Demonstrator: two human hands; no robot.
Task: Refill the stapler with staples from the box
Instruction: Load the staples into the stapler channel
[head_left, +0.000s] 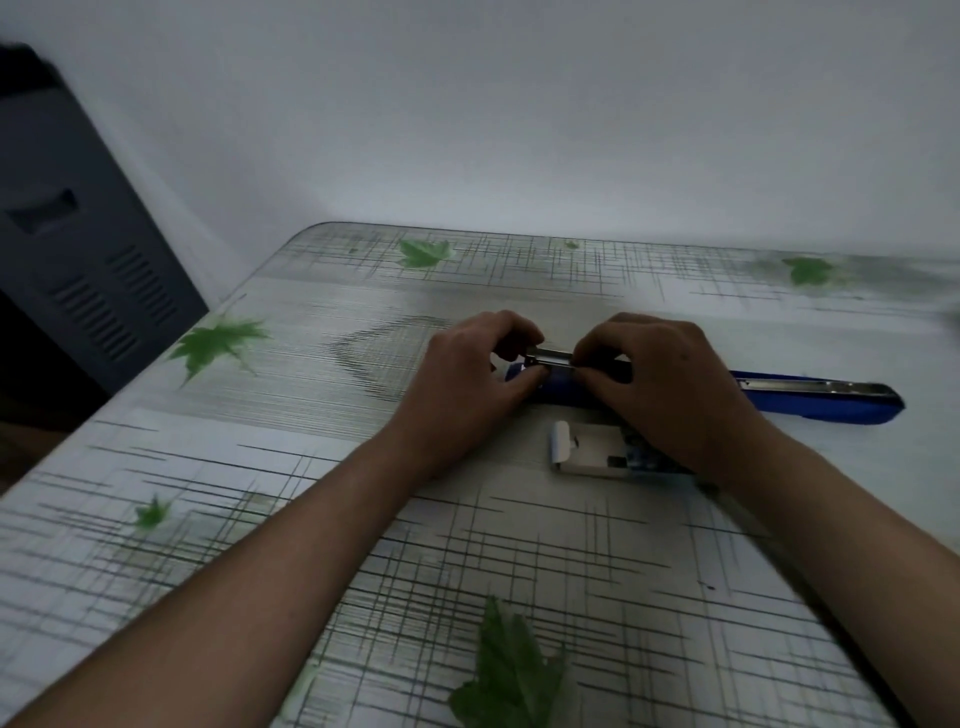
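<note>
A blue stapler (821, 397) lies opened flat across the table, its lid with a metal rail stretched to the right. My left hand (467, 384) grips the stapler's left end. My right hand (670, 389) pinches the metal staple channel (548, 358) between the two hands; whether a staple strip is in its fingers is too small to tell. A small white staple box (587, 452) with its flap open lies just in front of the stapler, partly under my right wrist.
The table (311, 467) has a white cover with grey line grids and green leaves. A white wall stands close behind it. A dark grey cabinet (78, 260) with vents stands at the left past the table edge.
</note>
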